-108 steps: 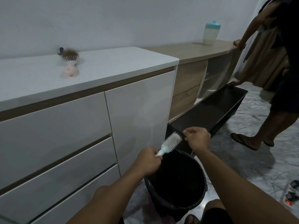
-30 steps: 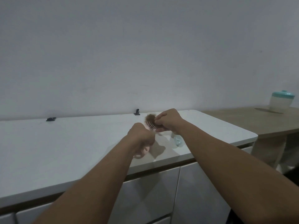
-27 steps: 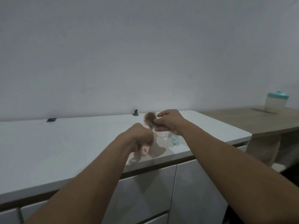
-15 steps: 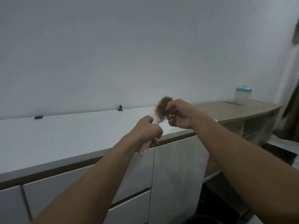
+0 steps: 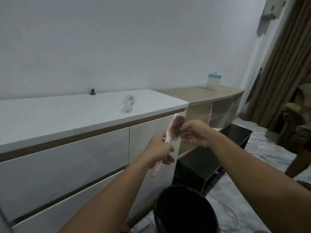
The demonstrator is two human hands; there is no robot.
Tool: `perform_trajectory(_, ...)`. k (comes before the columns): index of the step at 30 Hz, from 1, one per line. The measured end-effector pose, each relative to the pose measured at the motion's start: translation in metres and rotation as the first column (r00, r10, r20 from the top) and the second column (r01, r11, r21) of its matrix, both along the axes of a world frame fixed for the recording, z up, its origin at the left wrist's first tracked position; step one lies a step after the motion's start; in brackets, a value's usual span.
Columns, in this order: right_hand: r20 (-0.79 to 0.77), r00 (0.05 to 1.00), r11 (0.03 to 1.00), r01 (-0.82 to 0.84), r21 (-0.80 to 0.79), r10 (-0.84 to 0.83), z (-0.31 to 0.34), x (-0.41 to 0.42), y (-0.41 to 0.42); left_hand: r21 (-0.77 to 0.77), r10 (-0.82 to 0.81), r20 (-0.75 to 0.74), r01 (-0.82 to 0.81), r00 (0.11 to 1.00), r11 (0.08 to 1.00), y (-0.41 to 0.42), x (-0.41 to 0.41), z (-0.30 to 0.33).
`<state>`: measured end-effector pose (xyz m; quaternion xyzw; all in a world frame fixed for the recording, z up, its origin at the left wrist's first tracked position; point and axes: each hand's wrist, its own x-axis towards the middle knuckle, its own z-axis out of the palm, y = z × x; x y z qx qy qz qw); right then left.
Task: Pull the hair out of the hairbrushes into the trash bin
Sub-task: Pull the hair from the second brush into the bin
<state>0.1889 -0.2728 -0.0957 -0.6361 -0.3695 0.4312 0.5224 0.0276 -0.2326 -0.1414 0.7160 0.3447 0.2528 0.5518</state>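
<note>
White cabinet top (image 5: 67, 115) carried one brush (image 5: 128, 104) that looked already clean, while the left hand (image 5: 159, 148) gripped the pink brush (image 5: 171, 130) above the black bin (image 5: 185, 209) and the right hand (image 5: 193, 133) pinched its brown hair (image 5: 180, 119), not yet removed.

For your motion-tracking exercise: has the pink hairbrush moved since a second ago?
Yes. The pink hairbrush, then above the white cabinet top, is now held off its front edge, before the doors.

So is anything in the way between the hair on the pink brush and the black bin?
Nothing visible. The right hand pinches the hair on the pink brush, held by the left hand. The open trash bin sits below on the floor, with only air between.
</note>
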Motion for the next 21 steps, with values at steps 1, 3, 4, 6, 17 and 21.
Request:
perform_trajectory(1, 0.008, 1.0, 1.0, 0.009, 0.001, -0.009, -0.008, 0.002, -0.005, -0.02, 0.003, -0.009, -0.003, 1.0, 1.0, 0.0, 0.003, -0.01)
perform_trajectory(3, 0.006, 0.999, 0.999, 0.04, 0.019, -0.04, -0.026, 0.007, -0.011, -0.043, 0.013, -0.049, -0.016, 0.999, 0.999, 0.001, 0.008, -0.032)
perform_trajectory(4, -0.004, 0.998, 0.997, 0.07, 0.032, -0.07, -0.038, 0.009, -0.013, -0.053, 0.018, -0.066, -0.021, 0.998, 0.998, 0.0, 0.01, -0.042)
perform_trajectory(6, -0.035, 0.989, 0.988, 0.148, 0.045, -0.146, -0.064, 0.014, -0.015, -0.091, 0.021, -0.086, -0.029, 0.996, 0.995, -0.004, 0.013, -0.061)
perform_trajectory(17, -0.043, 0.975, 0.962, 0.208, -0.179, -0.218, -0.19, 0.031, -0.037, -0.258, -0.025, -0.26, -0.045, 0.965, 0.965, -0.029, 0.036, -0.18)
perform_trajectory(21, -0.065, 0.969, 0.948, 0.216, -0.234, -0.237, -0.222, 0.039, -0.05, -0.301, -0.028, -0.294, -0.065, 0.955, 0.952, -0.045, 0.044, -0.212)
